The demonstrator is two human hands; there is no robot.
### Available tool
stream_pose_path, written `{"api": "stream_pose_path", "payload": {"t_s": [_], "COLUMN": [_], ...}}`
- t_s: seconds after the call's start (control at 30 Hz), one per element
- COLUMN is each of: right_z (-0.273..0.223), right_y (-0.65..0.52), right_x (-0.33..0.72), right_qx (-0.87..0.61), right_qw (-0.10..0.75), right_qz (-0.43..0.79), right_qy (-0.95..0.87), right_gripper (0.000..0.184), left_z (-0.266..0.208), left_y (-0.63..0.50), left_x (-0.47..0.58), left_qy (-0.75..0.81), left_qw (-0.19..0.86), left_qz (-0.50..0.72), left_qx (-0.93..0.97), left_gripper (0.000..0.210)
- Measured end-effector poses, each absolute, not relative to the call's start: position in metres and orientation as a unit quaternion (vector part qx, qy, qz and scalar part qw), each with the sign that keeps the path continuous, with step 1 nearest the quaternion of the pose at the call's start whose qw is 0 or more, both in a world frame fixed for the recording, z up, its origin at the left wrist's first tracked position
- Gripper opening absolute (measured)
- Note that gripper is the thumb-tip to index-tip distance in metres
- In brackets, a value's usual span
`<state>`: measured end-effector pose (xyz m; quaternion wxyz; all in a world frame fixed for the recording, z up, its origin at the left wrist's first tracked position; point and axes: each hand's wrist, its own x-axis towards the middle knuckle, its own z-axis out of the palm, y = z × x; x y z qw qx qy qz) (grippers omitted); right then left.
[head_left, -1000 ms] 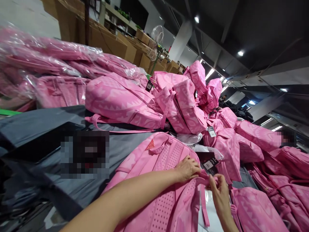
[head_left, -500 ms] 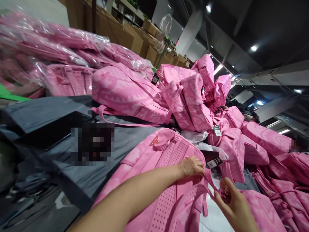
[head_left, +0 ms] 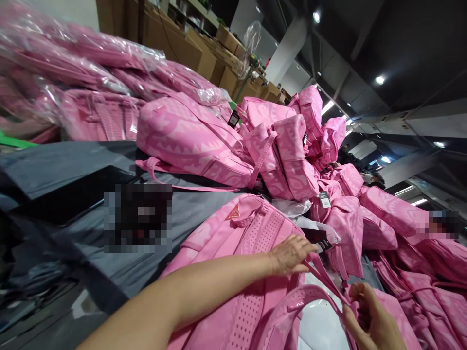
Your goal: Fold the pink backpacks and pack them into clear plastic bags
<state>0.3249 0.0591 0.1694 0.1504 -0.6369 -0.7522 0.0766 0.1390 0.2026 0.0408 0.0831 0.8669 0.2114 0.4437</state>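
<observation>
A pink backpack (head_left: pixel 211 243) lies in front of me, its dotted back panel and shoulder straps facing up. Across it reaches my left hand (head_left: pixel 294 253), thumb and fingers closed on the webbing strap at the bag's right edge. My right hand (head_left: pixel 375 316), at the lower right, pinches the same strap farther along, so the webbing runs between both hands. A padded shoulder strap (head_left: pixel 292 306) curves up toward my right hand. Beneath the straps shows a white smooth surface (head_left: pixel 317 321). The strap's ends are partly hidden by my fingers.
Several pink backpacks (head_left: pixel 189 136) are heaped behind and to the right, some with black hang tags (head_left: pixel 324 199). Plastic-wrapped pink bags (head_left: pixel 91 63) are piled at the back left. A black flat item (head_left: pixel 76 194) lies on the grey cloth (head_left: pixel 120 272). Cardboard boxes (head_left: pixel 175 43) stand behind.
My right hand has moved right and down, drawing out a longer stretch of strap. My left hand has shifted slightly right, and the bag's right edge has shifted a little.
</observation>
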Motion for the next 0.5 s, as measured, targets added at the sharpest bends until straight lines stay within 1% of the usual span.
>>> {"api": "stream_pose_path", "payload": {"t_s": [0.03, 0.07, 0.1, 0.17, 0.2, 0.27, 0.33, 0.4, 0.5], "right_z": [0.174, 0.179, 0.184, 0.192, 0.196, 0.200, 0.199, 0.192, 0.177], "right_y": [0.062, 0.065, 0.068, 0.077, 0.083, 0.100, 0.121, 0.140, 0.161], "right_x": [0.322, 0.319, 0.317, 0.316, 0.317, 0.320, 0.318, 0.310, 0.291], "right_qx": [-0.630, -0.623, -0.617, -0.619, -0.629, -0.645, -0.631, -0.590, -0.535], "right_qw": [0.147, 0.147, 0.157, 0.215, 0.256, 0.349, 0.417, 0.450, 0.447], "right_qz": [0.077, 0.082, 0.086, 0.103, 0.120, 0.164, 0.225, 0.282, 0.341], "right_qy": [-0.759, -0.764, -0.767, -0.748, -0.724, -0.660, -0.615, -0.608, -0.630], "right_gripper": [0.035, 0.036, 0.037, 0.040, 0.043, 0.051, 0.058, 0.061, 0.064], "left_z": [0.050, 0.059, 0.066, 0.075, 0.076, 0.075, 0.073, 0.073, 0.074], "left_y": [0.201, 0.200, 0.200, 0.200, 0.199, 0.192, 0.182, 0.170, 0.145], "left_x": [0.138, 0.137, 0.135, 0.132, 0.130, 0.123, 0.113, 0.101, 0.081], "left_qy": [0.191, 0.167, 0.145, 0.149, 0.176, 0.234, 0.275, 0.311, 0.363], "left_qw": [0.072, 0.062, 0.057, 0.060, 0.066, 0.060, 0.045, 0.035, 0.038], "left_qz": [0.442, 0.428, 0.403, 0.346, 0.331, 0.333, 0.336, 0.326, 0.293], "left_qx": [0.873, 0.886, 0.902, 0.924, 0.925, 0.911, 0.900, 0.892, 0.884], "left_gripper": [0.052, 0.049, 0.037, 0.010, 0.008, 0.016, 0.025, 0.028, 0.015]}}
